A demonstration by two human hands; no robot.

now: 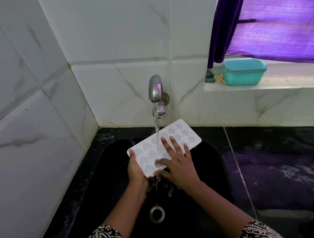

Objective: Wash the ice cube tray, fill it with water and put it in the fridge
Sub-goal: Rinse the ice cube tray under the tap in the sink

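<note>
At the centre of the frame we see the white plastic ice cube tray with shaped moulds (pixel 182 135), tilted over the black sink (pixel 108 183) under water (pixel 157 130) running from the steel wall tap (pixel 155 87). Our left hand (pixel 136 170) grips its lower left end, thumb on top; our right hand (pixel 179 165) lies flat on it, fingers spread straight.

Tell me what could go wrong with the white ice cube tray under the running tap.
Slip: the left hand grips only one end of the wet, tilted white plastic ice cube tray, and the right hand lies flat on it; it could drop into the black sink. Splash: the stream from the steel wall tap strikes the sloped tray and may spray the dark counter.
</note>
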